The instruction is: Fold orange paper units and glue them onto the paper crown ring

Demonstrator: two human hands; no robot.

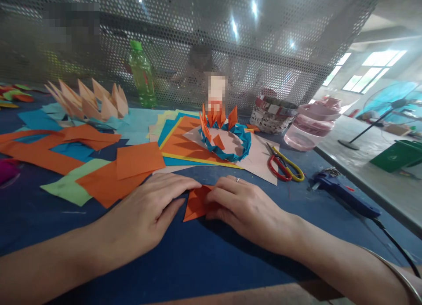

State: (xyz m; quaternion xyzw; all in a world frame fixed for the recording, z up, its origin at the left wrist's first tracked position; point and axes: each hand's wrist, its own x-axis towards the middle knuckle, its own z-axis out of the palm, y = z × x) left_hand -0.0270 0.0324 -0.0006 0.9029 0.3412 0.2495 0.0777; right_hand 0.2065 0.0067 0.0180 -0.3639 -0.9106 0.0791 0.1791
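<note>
My folded paper [197,204] is orange, on a dark blue mat [59,226]. The ring [242,147] is teal with orange points, my scissors [280,165] have one red and one yellow handle, and the grey mesh [211,32] is dotted with holes.

Folded paper [196,204] — between left hand [145,212] and right hand [250,212].

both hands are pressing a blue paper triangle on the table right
No, the triangle is orange, not blue. The head view shows the left hand and right hand pressing the orange paper triangle on the table.
</note>
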